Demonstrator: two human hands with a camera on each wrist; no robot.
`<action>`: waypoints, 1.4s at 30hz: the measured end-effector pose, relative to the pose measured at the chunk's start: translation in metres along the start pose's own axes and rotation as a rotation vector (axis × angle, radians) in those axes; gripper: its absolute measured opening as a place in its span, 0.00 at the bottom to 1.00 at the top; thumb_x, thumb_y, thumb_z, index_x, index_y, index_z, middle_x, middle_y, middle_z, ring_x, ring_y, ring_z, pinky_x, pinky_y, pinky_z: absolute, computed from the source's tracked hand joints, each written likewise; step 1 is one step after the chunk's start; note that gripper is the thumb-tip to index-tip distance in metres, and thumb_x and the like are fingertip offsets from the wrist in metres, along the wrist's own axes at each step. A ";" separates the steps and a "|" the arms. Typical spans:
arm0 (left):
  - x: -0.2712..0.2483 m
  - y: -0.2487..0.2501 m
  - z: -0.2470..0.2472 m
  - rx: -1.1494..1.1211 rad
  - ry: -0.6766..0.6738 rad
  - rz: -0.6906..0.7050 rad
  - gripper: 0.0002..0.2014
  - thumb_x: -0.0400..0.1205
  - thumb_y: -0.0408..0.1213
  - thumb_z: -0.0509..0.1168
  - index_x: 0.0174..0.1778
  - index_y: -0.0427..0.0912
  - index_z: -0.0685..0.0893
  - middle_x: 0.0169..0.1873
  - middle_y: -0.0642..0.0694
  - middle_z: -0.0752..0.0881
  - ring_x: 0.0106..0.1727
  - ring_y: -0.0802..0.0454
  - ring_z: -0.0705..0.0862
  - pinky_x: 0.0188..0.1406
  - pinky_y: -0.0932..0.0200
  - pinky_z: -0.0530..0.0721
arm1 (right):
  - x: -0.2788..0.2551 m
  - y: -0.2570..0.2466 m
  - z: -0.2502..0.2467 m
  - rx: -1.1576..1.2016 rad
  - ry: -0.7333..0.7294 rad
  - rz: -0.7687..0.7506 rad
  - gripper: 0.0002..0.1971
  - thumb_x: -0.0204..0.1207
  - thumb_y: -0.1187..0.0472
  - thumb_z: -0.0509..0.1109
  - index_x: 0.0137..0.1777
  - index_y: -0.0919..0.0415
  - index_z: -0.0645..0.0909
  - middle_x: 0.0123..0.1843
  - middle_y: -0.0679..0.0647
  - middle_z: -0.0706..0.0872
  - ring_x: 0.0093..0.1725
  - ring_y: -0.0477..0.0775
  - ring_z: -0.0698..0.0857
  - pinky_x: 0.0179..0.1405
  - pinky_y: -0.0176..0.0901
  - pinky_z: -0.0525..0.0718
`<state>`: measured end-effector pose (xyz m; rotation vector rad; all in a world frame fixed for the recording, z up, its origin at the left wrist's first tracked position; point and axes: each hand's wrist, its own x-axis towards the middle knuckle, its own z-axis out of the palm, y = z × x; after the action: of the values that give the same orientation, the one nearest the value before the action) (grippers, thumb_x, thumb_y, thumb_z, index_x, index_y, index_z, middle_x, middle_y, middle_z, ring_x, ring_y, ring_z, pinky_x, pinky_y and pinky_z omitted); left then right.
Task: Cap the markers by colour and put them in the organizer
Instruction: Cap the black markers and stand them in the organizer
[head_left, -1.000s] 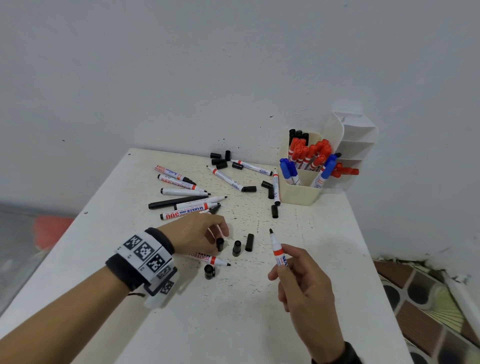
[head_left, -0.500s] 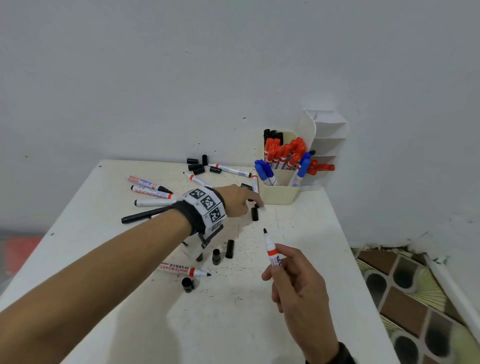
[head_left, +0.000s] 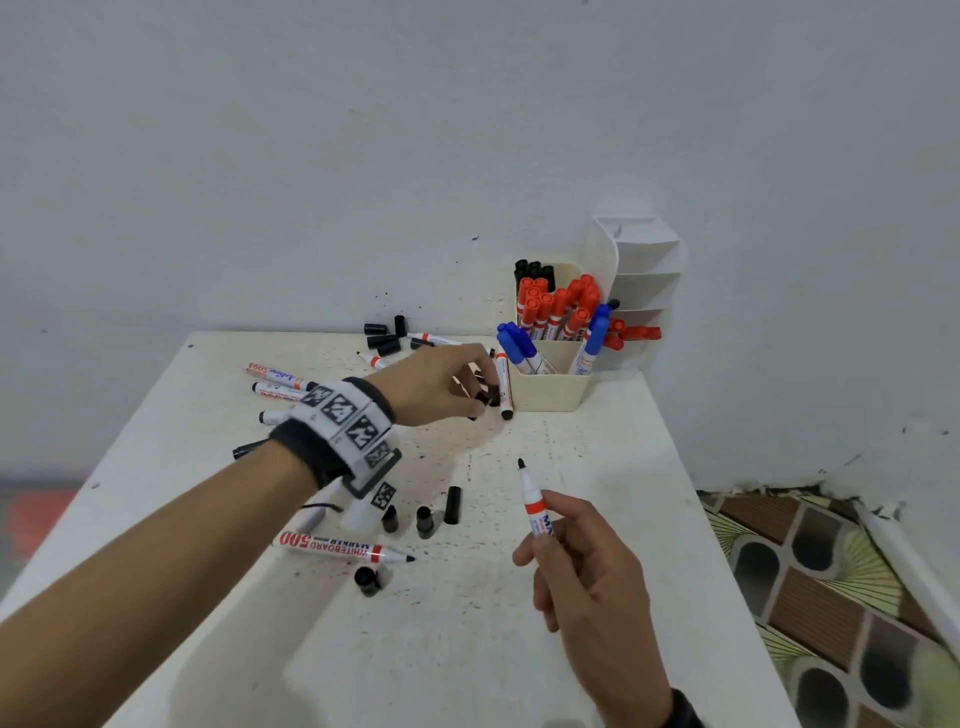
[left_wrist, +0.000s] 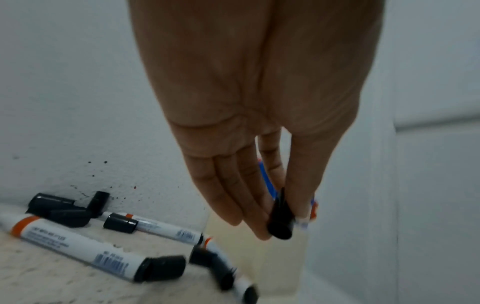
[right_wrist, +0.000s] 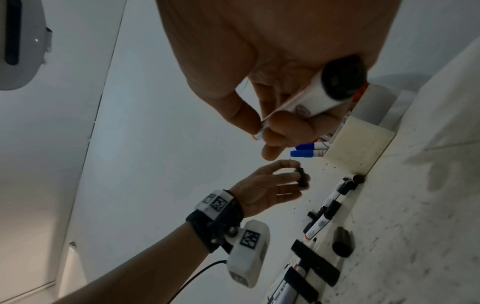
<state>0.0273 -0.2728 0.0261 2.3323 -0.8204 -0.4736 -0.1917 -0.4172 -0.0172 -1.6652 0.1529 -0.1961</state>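
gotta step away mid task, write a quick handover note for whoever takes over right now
Left hand: pinches a black cap just in front of the organizer, lifted off the table.
Right hand: holds an uncapped black-tipped marker, tip up, nearer the body.
Done: red, blue and some black capped markers stand in the organizer.
Left: press the cap onto the held marker and put it in. Then cap the rest: several uncapped markers and loose black caps lie on the table, mostly left of the organizer.
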 end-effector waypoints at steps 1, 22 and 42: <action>-0.013 0.003 -0.006 -0.102 0.048 0.020 0.10 0.79 0.35 0.73 0.56 0.48 0.84 0.44 0.52 0.90 0.45 0.57 0.90 0.48 0.62 0.85 | 0.001 -0.002 0.004 0.009 -0.011 0.005 0.16 0.83 0.68 0.64 0.60 0.45 0.80 0.39 0.56 0.87 0.26 0.51 0.77 0.23 0.41 0.76; -0.125 0.024 0.043 -0.841 0.586 0.156 0.13 0.80 0.32 0.72 0.42 0.24 0.79 0.38 0.42 0.90 0.40 0.49 0.88 0.43 0.58 0.86 | -0.001 -0.031 0.048 -0.017 -0.101 -0.095 0.16 0.82 0.63 0.67 0.60 0.37 0.82 0.34 0.55 0.87 0.23 0.42 0.75 0.24 0.33 0.72; -0.163 -0.072 0.076 -1.385 0.670 -0.130 0.21 0.63 0.48 0.81 0.46 0.39 0.90 0.45 0.33 0.86 0.37 0.50 0.85 0.36 0.62 0.87 | 0.143 -0.096 -0.015 -0.260 0.356 -0.494 0.29 0.83 0.63 0.67 0.79 0.45 0.61 0.46 0.55 0.89 0.40 0.54 0.88 0.39 0.39 0.88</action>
<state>-0.1016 -0.1539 -0.0573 1.0765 0.0726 -0.1548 -0.0568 -0.4525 0.0856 -1.8929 0.0302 -0.8796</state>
